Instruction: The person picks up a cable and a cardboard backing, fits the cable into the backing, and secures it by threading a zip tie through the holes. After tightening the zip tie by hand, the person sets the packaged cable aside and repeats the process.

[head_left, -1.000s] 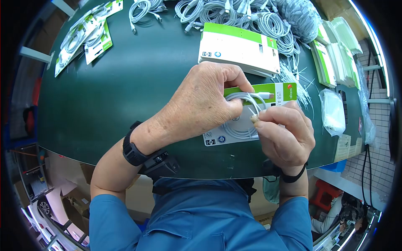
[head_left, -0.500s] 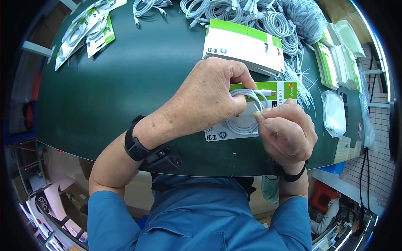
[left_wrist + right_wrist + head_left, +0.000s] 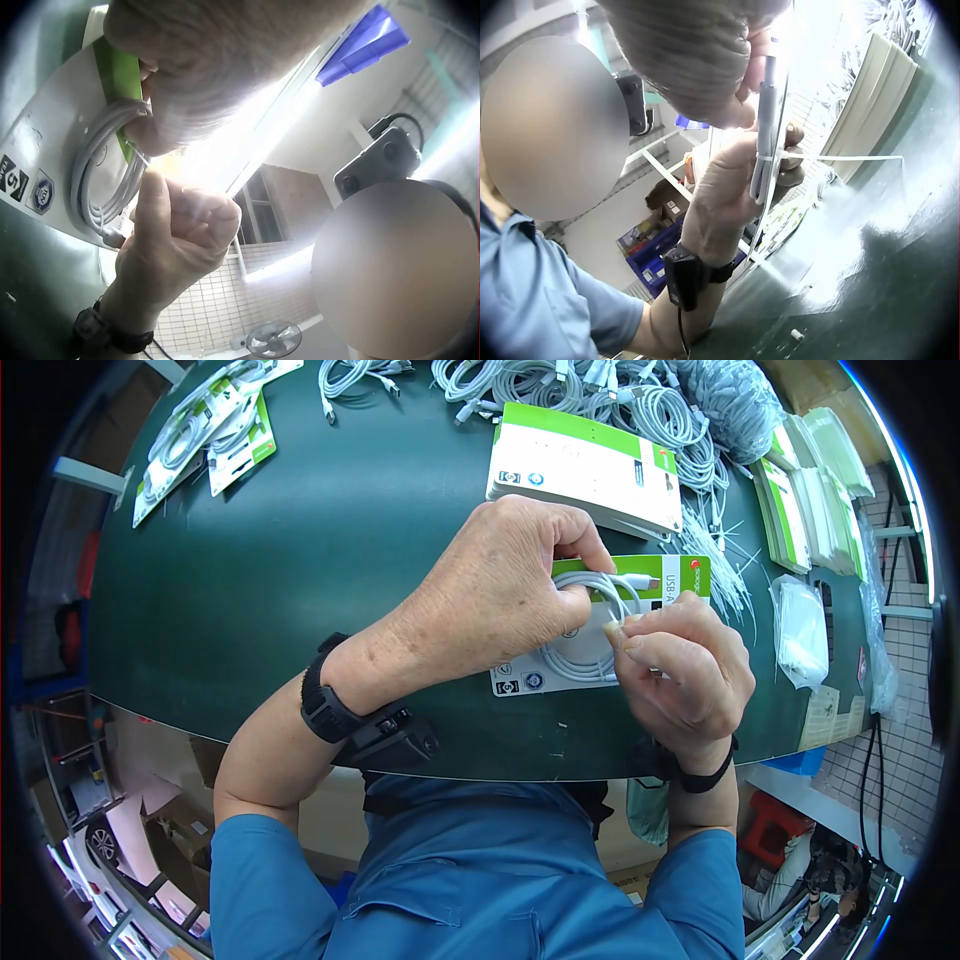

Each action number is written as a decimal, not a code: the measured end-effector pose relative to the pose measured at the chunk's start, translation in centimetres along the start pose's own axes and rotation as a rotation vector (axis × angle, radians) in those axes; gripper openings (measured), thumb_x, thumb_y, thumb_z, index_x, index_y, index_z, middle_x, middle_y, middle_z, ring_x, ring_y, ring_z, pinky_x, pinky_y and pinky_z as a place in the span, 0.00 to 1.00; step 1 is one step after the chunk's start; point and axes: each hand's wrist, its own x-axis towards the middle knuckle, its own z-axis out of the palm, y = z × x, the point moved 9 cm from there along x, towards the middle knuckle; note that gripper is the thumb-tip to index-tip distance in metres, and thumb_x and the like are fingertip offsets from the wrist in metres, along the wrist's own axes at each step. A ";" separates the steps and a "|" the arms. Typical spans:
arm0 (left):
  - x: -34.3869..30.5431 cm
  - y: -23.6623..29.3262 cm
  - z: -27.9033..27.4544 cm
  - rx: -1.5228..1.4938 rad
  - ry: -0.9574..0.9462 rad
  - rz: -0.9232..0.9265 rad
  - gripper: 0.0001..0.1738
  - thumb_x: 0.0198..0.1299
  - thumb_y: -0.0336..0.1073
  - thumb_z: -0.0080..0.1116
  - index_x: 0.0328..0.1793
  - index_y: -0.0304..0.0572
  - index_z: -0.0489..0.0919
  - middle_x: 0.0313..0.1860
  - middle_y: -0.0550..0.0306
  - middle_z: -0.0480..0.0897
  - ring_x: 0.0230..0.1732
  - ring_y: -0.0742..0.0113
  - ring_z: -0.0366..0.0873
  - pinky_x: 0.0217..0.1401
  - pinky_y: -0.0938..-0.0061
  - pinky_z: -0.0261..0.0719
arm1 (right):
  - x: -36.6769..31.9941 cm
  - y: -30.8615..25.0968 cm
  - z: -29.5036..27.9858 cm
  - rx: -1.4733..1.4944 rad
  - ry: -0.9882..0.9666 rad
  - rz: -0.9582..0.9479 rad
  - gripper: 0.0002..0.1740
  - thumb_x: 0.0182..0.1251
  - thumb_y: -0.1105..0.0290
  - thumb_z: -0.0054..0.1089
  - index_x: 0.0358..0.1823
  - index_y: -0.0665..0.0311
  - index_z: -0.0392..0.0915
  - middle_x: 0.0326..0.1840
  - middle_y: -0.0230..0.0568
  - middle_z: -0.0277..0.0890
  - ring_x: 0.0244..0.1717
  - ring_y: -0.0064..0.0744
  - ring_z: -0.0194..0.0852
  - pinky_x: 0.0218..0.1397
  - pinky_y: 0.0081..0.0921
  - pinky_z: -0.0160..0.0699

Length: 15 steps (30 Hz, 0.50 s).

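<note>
A coiled white cable with a pale plug [image 3: 85, 160] lies against a green-and-white printed card [image 3: 683, 585], over a dark green, smooth-topped surface [image 3: 300, 570]. The left hand [image 3: 500, 585] has its grip closed on card and coil, thumb across the loops. The right hand [image 3: 685, 675] has a narrow grip, pinching a thin white strand [image 3: 139, 154] beside the loops. Just beyond sits a stack of green-and-white cards [image 3: 585, 470]; thin white loose ties [image 3: 716, 575] lie right of it, and a heap of coiled pale grey cables [image 3: 560, 392] farther back.
</note>
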 end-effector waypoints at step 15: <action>-0.1 0.0 0.4 0.042 -0.025 -0.004 0.13 0.57 0.23 0.63 0.47 0.29 0.90 0.38 0.52 0.92 0.42 0.73 0.88 0.53 0.73 0.90 | 0.5 0.1 1.8 -0.056 -0.132 -0.012 0.12 0.48 0.80 0.73 0.35 0.61 0.83 0.32 0.34 0.80 0.29 0.36 0.84 0.29 0.33 0.82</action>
